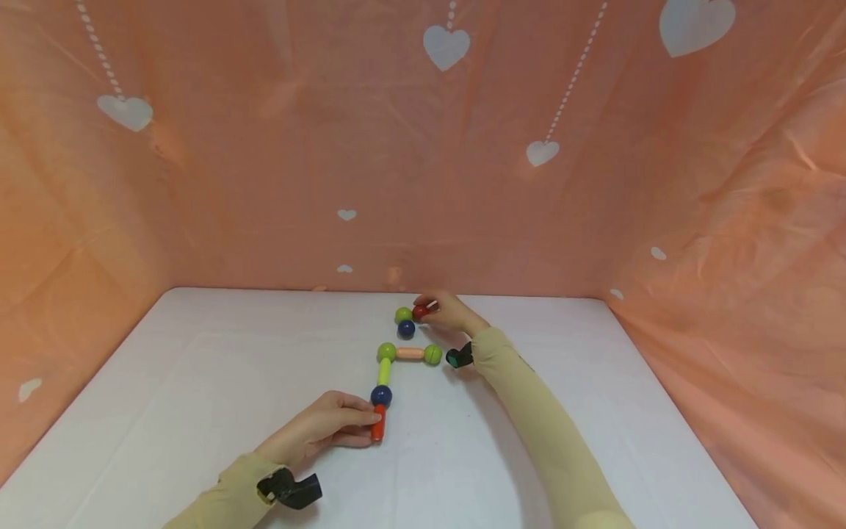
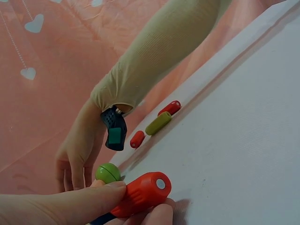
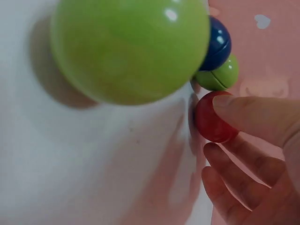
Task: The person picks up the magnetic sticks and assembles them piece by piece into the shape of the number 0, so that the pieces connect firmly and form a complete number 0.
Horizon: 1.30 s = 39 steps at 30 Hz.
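Near the front, my left hand point(image 1: 324, 426) pinches a red magnetic rod point(image 1: 379, 426) between thumb and fingers. That rod touches a dark blue ball point(image 1: 381, 396), and a yellow-green rod point(image 1: 384, 372) links the ball to a green ball point(image 1: 386, 352). From there a peach rod point(image 1: 410, 353) runs right to another green ball point(image 1: 432, 354) with a seam. At the back, my right hand point(image 1: 451, 311) holds a red ball point(image 3: 215, 119) with thumb and fingertips. Next to the red ball are a loose green ball point(image 1: 403, 315) and a dark blue ball point(image 1: 406, 330).
In the left wrist view, two red rods point(image 2: 137, 139) and an olive-green rod point(image 2: 158, 123) lie on the white table beneath the right forearm; that arm hides them in the head view. An orange cloth point(image 1: 396, 147) with white hearts hangs behind and beside the table point(image 1: 251, 367).
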Each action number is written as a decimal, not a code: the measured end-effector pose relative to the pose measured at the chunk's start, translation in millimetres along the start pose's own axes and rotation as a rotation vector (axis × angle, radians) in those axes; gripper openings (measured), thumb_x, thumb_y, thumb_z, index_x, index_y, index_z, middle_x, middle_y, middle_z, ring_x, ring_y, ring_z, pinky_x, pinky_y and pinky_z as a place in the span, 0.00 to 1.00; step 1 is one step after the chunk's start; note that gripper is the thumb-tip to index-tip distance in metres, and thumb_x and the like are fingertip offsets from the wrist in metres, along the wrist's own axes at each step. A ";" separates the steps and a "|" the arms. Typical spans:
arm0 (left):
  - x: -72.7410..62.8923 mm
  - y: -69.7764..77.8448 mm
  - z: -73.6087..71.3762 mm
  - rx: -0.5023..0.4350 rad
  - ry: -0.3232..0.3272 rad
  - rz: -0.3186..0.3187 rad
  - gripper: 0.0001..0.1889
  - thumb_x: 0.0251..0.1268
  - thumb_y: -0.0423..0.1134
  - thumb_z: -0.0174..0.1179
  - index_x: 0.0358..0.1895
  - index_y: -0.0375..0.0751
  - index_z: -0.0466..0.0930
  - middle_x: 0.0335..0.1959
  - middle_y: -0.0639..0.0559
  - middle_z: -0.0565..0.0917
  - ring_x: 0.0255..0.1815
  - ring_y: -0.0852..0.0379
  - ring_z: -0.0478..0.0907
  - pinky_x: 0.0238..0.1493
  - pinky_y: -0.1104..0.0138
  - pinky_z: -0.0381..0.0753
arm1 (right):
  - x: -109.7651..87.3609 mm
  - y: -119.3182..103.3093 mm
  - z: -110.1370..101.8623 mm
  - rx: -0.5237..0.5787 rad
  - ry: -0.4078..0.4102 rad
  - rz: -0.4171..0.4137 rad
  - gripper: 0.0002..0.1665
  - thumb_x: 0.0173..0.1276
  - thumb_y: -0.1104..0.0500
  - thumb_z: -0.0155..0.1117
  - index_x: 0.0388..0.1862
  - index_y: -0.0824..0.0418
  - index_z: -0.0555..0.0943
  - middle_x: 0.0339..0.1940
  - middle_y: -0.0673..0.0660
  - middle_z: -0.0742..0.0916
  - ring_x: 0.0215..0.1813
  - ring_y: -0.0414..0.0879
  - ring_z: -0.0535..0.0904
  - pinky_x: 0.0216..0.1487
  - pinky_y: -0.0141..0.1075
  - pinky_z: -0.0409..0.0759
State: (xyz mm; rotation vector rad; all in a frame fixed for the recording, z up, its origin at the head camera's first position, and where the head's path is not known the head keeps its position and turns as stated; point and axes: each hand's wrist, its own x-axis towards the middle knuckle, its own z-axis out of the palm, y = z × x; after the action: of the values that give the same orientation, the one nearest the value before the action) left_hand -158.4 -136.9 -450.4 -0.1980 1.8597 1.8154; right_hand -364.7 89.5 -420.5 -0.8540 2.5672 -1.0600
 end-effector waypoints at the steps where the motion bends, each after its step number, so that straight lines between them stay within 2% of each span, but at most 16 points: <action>1: -0.1 0.1 0.0 0.003 0.002 -0.001 0.20 0.58 0.35 0.68 0.49 0.24 0.77 0.35 0.42 0.84 0.34 0.52 0.84 0.40 0.61 0.84 | 0.5 0.8 0.9 0.001 -0.002 0.025 0.18 0.64 0.69 0.64 0.54 0.66 0.78 0.49 0.59 0.82 0.51 0.52 0.79 0.53 0.38 0.78; 5: 0.3 -0.3 0.4 0.006 0.008 -0.004 0.20 0.58 0.35 0.68 0.50 0.24 0.77 0.35 0.41 0.84 0.34 0.52 0.84 0.40 0.61 0.84 | 0.3 4.4 1.6 -0.012 -0.012 0.067 0.16 0.65 0.68 0.64 0.52 0.63 0.79 0.47 0.55 0.83 0.52 0.50 0.79 0.53 0.37 0.78; 9: 0.6 -0.2 0.7 0.002 0.005 -0.002 0.21 0.58 0.35 0.68 0.50 0.24 0.76 0.35 0.41 0.84 0.34 0.51 0.84 0.40 0.61 0.84 | -5.9 4.0 -4.4 -0.008 -0.006 0.043 0.17 0.65 0.66 0.64 0.53 0.63 0.79 0.48 0.55 0.83 0.51 0.50 0.79 0.52 0.37 0.78; 17: -1.0 1.0 -0.2 -0.002 0.000 0.003 0.21 0.58 0.35 0.68 0.51 0.24 0.76 0.35 0.41 0.84 0.34 0.51 0.84 0.40 0.60 0.84 | -38.1 -11.4 -26.9 0.136 0.043 -0.080 0.22 0.65 0.68 0.63 0.58 0.73 0.75 0.51 0.63 0.83 0.51 0.55 0.81 0.53 0.40 0.79; 21: -1.5 2.0 0.3 -0.001 -0.004 -0.001 0.21 0.58 0.35 0.68 0.50 0.24 0.76 0.35 0.41 0.84 0.32 0.53 0.84 0.40 0.62 0.84 | -61.1 -24.8 -26.3 0.189 0.020 -0.083 0.22 0.66 0.63 0.65 0.58 0.68 0.76 0.51 0.59 0.83 0.50 0.50 0.82 0.53 0.38 0.79; 27: -0.6 2.4 3.1 0.034 0.004 0.005 0.20 0.57 0.36 0.68 0.49 0.25 0.78 0.34 0.43 0.85 0.31 0.55 0.84 0.39 0.63 0.84 | -100.9 -35.6 2.2 0.261 -0.134 -0.092 0.21 0.64 0.60 0.68 0.54 0.63 0.78 0.49 0.56 0.83 0.48 0.47 0.82 0.52 0.37 0.79; 31: -0.2 1.9 4.4 0.065 0.009 0.011 0.20 0.57 0.37 0.69 0.48 0.26 0.79 0.34 0.44 0.85 0.30 0.55 0.83 0.39 0.64 0.84 | -124.6 -37.1 27.7 0.345 -0.212 -0.056 0.18 0.61 0.59 0.71 0.49 0.58 0.79 0.47 0.53 0.83 0.46 0.46 0.83 0.49 0.37 0.80; 35: -0.1 2.1 5.3 0.073 0.009 0.013 0.20 0.57 0.38 0.69 0.48 0.27 0.80 0.34 0.44 0.85 0.30 0.56 0.83 0.39 0.64 0.84 | -141.6 -40.3 49.5 0.451 -0.252 -0.048 0.17 0.59 0.63 0.71 0.46 0.59 0.78 0.46 0.55 0.82 0.44 0.48 0.84 0.46 0.37 0.82; 39: -0.6 2.6 4.9 0.064 0.000 0.021 0.19 0.58 0.38 0.68 0.48 0.27 0.80 0.34 0.44 0.85 0.30 0.57 0.83 0.39 0.64 0.84 | -153.7 -45.6 68.7 0.490 -0.241 -0.052 0.16 0.59 0.65 0.70 0.45 0.60 0.77 0.43 0.54 0.83 0.43 0.47 0.83 0.45 0.36 0.82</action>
State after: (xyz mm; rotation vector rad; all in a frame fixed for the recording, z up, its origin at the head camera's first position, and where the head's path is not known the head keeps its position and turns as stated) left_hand -157.8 -132.1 -447.6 -0.1561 1.9235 1.7671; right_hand -193.2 116.5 -437.9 -0.8530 1.9733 -1.4200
